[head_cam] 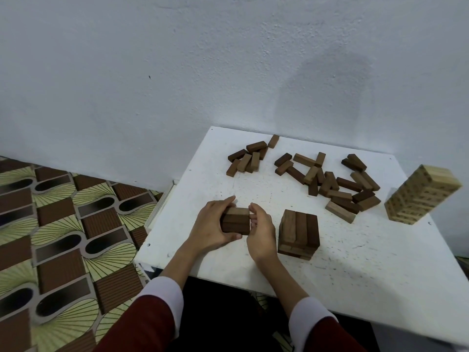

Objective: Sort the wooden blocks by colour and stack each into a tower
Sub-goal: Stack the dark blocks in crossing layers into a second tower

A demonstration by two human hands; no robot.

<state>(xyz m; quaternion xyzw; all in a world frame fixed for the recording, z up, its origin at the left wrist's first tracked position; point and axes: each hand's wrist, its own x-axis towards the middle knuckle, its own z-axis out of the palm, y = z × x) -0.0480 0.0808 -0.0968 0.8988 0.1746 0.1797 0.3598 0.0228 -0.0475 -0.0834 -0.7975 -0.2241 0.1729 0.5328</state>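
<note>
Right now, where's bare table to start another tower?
Free: the near right of the white table, in front of the short dark wooden stack and the pale wooden tower. Also between the hands and the far small pile. Crowded: the scattered brown blocks.

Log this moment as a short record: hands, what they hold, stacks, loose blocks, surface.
left hand: left hand grips the small brown stack from its left side
right hand: right hand curled against the same stack from its right side
finished stacks: dark brown stack right of the hands; pale tower at the table's right edge
loose blocks: small pile at the far side, larger pile right of it, brown shades mixed
surface: white table against a wall
floor: patterned mat to the left
</note>
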